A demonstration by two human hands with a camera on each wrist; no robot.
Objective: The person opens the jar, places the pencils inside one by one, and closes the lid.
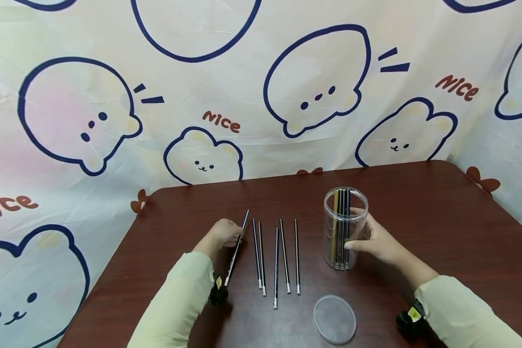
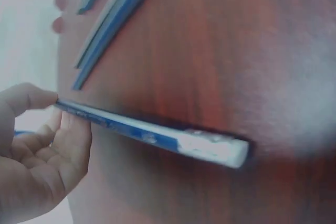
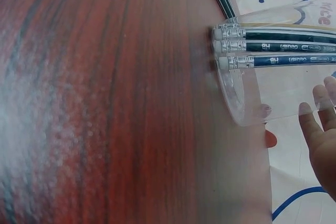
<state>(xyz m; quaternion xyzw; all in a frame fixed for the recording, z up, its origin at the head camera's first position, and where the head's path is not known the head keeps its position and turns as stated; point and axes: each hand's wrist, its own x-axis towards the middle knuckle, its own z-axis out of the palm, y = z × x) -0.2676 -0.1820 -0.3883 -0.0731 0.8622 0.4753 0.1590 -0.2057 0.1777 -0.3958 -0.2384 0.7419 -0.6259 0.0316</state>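
At the far left, the pale printed cloth (image 1: 113, 96) hangs in soft creases, its lettering cut off by the frame's edge. Left of centre, a cream sleeve (image 1: 178, 295) with a puckered cuff partly covers a black wrist device (image 1: 219, 292). Beyond it, the left hand (image 1: 223, 234) pinches a slim blue pencil (image 1: 232, 266) between thumb and fingers; in the left wrist view the grip hides the pencil's far part, and its white eraser in a metal ferrule points right. Whether this pencil touches the table cannot be told.

In the middle, five loose pencils (image 1: 276, 268) lie roughly side by side on the glossy, wood-grained brown table (image 1: 417, 203), their print too small to read. At lower centre-right lies a round, translucent lid (image 1: 335, 320). Above it, a clear cylindrical jar (image 1: 328, 232) holds upright pencils (image 1: 341, 227), overlapping so their count is unclear. The right hand (image 1: 376, 241) curls round the jar's right side, thumb in front, fingers blurred through the wall; the right wrist view crops this hand.
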